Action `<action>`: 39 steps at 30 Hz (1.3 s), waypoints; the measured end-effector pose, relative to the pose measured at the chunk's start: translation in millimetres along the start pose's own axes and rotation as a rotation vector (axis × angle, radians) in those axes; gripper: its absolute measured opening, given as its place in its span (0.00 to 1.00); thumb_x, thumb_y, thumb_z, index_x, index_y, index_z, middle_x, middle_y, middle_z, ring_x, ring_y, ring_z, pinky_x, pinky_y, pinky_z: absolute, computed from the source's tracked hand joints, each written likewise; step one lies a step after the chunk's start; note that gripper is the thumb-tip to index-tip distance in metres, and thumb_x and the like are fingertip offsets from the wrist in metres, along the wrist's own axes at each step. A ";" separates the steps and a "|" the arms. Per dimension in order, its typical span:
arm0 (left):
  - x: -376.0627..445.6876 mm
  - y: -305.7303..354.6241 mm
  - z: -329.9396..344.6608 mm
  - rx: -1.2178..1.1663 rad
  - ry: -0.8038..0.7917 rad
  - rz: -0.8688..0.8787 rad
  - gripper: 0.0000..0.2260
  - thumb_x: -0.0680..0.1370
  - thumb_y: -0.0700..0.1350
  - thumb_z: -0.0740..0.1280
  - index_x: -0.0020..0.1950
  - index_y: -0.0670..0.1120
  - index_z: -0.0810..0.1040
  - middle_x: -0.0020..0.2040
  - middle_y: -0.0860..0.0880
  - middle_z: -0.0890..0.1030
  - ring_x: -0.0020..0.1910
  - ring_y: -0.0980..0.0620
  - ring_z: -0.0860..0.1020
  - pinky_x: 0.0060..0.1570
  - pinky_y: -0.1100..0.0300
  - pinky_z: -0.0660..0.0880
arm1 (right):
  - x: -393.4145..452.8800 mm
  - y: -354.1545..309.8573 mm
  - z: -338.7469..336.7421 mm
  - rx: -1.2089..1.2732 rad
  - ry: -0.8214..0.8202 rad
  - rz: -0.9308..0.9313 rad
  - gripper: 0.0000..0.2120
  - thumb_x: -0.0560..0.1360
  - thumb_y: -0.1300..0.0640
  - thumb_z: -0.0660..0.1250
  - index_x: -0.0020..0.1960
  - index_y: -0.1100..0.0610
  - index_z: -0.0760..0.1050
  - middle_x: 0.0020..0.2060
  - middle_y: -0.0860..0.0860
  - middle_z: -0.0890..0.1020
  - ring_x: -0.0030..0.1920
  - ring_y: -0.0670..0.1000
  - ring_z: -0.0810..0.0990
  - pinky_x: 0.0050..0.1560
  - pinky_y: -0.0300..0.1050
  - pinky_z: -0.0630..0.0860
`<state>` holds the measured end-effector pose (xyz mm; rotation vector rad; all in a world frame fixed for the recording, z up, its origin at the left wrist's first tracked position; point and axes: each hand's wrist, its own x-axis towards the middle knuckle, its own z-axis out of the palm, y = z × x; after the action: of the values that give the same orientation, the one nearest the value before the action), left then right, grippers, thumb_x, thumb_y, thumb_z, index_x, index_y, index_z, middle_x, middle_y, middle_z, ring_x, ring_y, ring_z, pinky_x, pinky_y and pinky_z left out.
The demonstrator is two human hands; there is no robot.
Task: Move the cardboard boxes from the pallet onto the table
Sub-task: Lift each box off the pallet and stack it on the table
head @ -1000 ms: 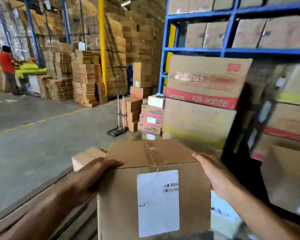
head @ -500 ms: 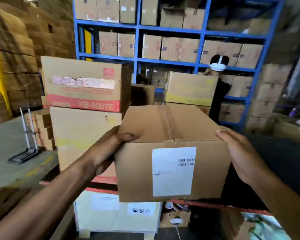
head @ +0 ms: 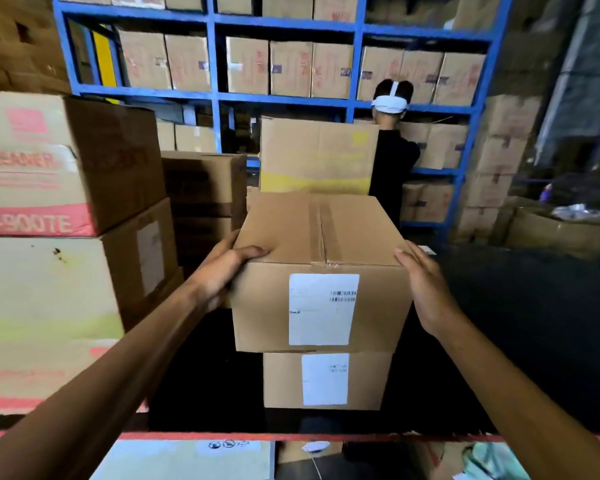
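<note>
cardboard box (head: 321, 268) held up between both hands, directly above a second labelled box (head: 326, 381) on the dark table (head: 534, 341); whether the two touch, cannot tell; left hand (head: 222, 271) clamps the left side, thumb laid over the top edge; right hand (head: 426, 289) pressed flat on the right side, fingers together; big stacked boxes (head: 49, 237) to the left; blue shelving (head: 215, 98) behind, another person (head: 392, 168) facing it
</note>
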<state>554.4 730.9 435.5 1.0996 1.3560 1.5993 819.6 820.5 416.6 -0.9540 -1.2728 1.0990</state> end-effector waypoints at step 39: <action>17.0 -68.7 -8.6 0.171 0.094 -0.188 0.27 0.76 0.54 0.68 0.72 0.49 0.67 0.63 0.50 0.76 0.63 0.49 0.73 0.70 0.48 0.66 | 27.1 53.1 17.7 -0.413 -0.069 -0.379 0.17 0.77 0.51 0.63 0.62 0.57 0.77 0.68 0.50 0.72 0.71 0.52 0.68 0.71 0.53 0.64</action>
<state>541.6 754.3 369.4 0.9727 1.6326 1.4341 796.4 858.3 373.0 -0.9272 -1.6958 0.5877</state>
